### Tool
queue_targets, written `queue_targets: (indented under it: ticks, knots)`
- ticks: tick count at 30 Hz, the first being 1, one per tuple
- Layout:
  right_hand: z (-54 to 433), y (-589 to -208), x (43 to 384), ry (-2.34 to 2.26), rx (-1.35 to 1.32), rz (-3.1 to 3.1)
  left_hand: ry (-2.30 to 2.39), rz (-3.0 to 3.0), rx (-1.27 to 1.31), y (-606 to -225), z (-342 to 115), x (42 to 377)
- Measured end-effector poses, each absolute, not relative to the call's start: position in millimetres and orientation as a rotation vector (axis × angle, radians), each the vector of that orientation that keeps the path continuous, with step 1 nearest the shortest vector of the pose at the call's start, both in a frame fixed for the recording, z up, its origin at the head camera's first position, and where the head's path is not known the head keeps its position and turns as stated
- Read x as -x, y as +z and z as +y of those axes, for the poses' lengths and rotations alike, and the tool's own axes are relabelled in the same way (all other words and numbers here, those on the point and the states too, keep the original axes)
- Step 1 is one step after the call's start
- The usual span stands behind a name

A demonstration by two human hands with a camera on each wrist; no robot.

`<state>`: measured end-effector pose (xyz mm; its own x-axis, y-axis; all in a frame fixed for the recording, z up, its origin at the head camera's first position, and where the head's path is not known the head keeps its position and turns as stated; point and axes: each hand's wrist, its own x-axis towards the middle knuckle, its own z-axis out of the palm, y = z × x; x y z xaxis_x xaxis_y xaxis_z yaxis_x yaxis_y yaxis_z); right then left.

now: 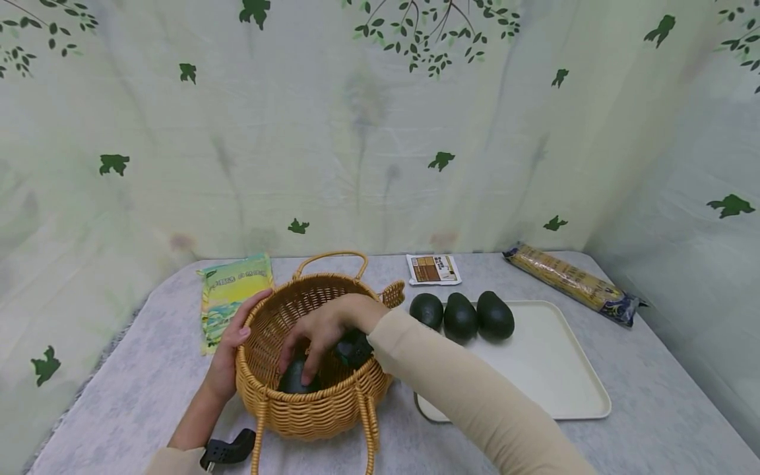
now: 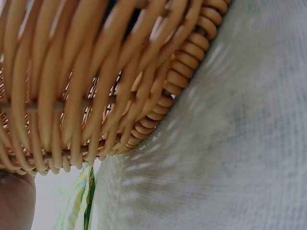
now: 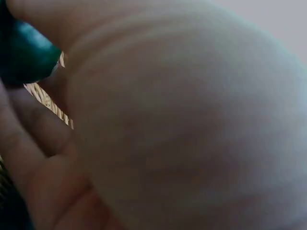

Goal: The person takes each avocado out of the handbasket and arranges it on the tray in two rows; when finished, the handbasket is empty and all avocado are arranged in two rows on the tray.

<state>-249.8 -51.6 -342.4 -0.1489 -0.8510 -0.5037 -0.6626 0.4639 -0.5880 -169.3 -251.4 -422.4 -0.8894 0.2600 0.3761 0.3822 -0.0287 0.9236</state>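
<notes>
A round wicker basket (image 1: 309, 415) stands at the middle front, its side filling much of the left wrist view. On its left rim, my left hand (image 1: 228, 353) holds the edge, fingers along the outside and thumb near the top. My right hand (image 1: 320, 330) reaches down inside and grips a dark green avocado (image 1: 295, 379) low against the near wall. The right wrist view shows part of that avocado (image 3: 29, 52) by the fingers; the palm hides much else. Three more avocados (image 1: 460, 318) lie side by side on the white tray (image 1: 552, 369) to the right.
Behind the basket's left side lies a green and yellow packet (image 1: 234, 277). A small brown and white packet (image 1: 433, 270) is at the back, and a long noodle-like package (image 1: 570, 280) at the back right. The basket's handles (image 1: 368, 422) stick out front and back.
</notes>
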Motion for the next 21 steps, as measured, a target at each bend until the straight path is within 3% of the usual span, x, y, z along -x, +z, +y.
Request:
queue_targets:
  ticks: [21]
  knots:
    - [-50.4,-342.4,248.1,-0.293,1.325,1.849,-2.077,-2.124,0.683,-420.9,-250.1,168.2]
